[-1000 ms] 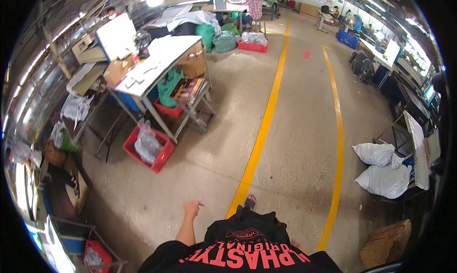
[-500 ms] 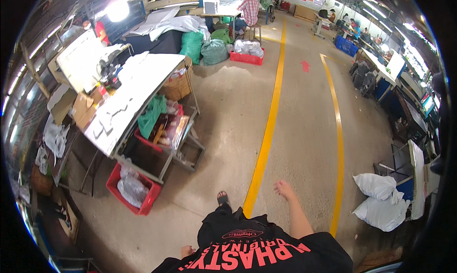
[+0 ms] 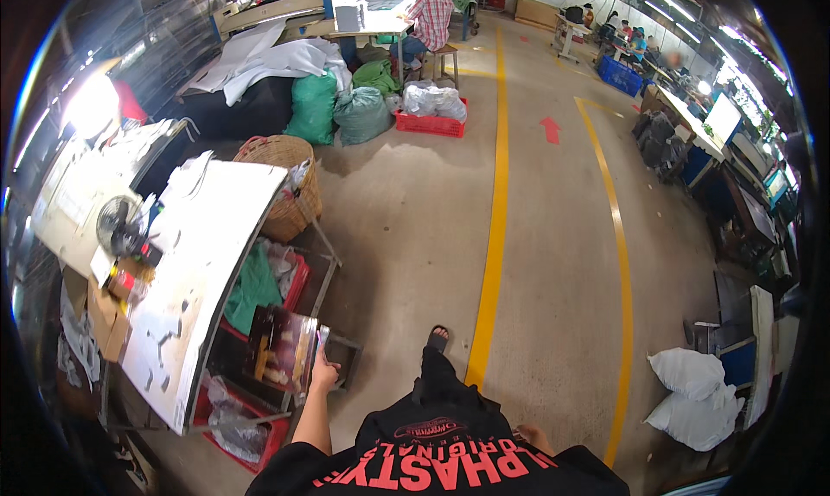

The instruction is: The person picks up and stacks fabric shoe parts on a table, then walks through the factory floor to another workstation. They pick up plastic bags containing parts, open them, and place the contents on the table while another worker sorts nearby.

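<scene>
My left hand [image 3: 324, 374] hangs at my left side, beside a low metal stool at the worktable. Its fingers look folded, and a slim pale thing stands up from them, too small to name. Just behind it, on the stool, lies a dark brown printed package [image 3: 284, 347]; the hand overlaps its edge in view, and I cannot tell whether they touch. Close to my black shirt [image 3: 450, 444] is my right hand [image 3: 533, 435], mostly hidden, its fingers not readable. One sandalled foot [image 3: 439, 337] is forward, next to the yellow floor line [image 3: 489, 297].
The white-topped worktable [image 3: 212, 245] at left carries a small fan [image 3: 117, 224] and scraps. Near it are a wicker basket [image 3: 298, 215] and a red crate [image 3: 272, 435]. White sacks [image 3: 696, 414] lie at right. A person in a checked shirt [image 3: 430, 16] sits ahead.
I have stepped forward; the worktable and sacks sit nearer. My left hand has swung forward beside the stool, while my right hand has swung back against my shirt.
</scene>
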Demonstrator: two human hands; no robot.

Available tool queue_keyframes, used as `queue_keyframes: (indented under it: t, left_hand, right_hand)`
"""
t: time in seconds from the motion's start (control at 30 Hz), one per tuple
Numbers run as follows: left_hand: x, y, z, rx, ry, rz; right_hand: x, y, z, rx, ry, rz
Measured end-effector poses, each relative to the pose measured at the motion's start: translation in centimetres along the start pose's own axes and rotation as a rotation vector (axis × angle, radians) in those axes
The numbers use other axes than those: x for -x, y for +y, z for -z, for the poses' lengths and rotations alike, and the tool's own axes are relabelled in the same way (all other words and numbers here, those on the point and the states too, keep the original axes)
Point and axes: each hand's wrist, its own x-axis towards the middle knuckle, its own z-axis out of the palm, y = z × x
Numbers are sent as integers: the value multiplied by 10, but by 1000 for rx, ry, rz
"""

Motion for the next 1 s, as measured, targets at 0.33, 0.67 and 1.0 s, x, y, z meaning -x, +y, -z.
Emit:
queue_keyframes:
  t: [0.33, 0.67, 1.0]
  left_hand:
    - [-123, 129, -95, 17, -16, 311]
    - [-302, 266, -73, -175, -148, 353]
    - [-490, 661, -115, -918, -700, -189]
  right_hand:
    - [-25, -484, 107, 399, 123, 633]
    - [138, -858, 132, 695, -42, 1033]
    - [220, -1015, 174, 1001, -429, 842]
